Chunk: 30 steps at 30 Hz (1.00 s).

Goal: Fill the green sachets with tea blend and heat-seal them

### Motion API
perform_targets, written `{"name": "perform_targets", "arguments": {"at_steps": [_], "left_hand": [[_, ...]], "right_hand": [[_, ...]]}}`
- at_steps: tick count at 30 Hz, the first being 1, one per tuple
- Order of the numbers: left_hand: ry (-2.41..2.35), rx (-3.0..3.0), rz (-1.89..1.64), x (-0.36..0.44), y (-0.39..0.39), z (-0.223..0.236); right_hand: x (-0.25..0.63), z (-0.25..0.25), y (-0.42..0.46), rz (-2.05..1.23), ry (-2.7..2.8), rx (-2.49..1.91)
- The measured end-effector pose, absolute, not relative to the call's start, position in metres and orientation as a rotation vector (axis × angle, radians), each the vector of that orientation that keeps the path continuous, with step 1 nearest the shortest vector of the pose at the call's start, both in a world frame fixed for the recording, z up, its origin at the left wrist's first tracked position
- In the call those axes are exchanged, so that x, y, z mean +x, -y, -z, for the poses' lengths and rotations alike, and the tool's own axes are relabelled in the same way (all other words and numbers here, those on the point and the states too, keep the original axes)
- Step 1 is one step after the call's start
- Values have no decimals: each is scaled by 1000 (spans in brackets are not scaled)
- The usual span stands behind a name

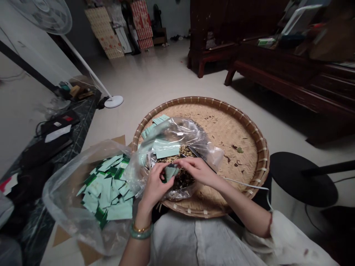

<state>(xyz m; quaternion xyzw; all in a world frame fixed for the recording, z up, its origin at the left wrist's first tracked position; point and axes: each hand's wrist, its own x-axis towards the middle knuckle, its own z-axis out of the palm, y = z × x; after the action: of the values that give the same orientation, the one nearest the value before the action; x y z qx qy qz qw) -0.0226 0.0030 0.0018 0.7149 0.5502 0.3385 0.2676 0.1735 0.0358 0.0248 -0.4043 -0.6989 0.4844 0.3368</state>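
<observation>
The round woven tray [235,127] lay before me on its base. To its left, a clear plastic bag [65,210] held a heap of pale and dark green packets [113,188]. A second clear bag [191,127] sat toward the tray's left side, with dark and golden dried bits [187,181] in it. Above that bag, my left hand [156,183] held a small green packet [171,171] between curled thumb and fingers. My right hand [198,170] reached the packet's upper edge, fingers drawn narrow; whether they pinched it, I could not tell.
</observation>
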Motion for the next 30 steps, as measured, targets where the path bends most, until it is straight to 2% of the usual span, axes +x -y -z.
{"name": "perform_targets", "arguments": {"at_steps": [2,5,8,12,22,30], "left_hand": [[-1501,1896,-981,-26,-3,-1],[-1517,1850,-1085,-30,-2,2],[-1540,1794,-1158,-32,1,7],[-1546,1656,-1257,-35,4,12],[-1555,1474,-1336,-37,5,11],[-1557,1478,-1343,-37,4,12]], "right_hand": [[178,-20,-35,-1195,1824,-1191],[182,-12,-32,-1009,2142,-1373],[178,-6,-29,-821,2429,-1459],[165,-3,-33,-700,2547,-1524],[142,5,-54,-870,2276,-1200],[138,5,-44,-945,2361,-1345]]}}
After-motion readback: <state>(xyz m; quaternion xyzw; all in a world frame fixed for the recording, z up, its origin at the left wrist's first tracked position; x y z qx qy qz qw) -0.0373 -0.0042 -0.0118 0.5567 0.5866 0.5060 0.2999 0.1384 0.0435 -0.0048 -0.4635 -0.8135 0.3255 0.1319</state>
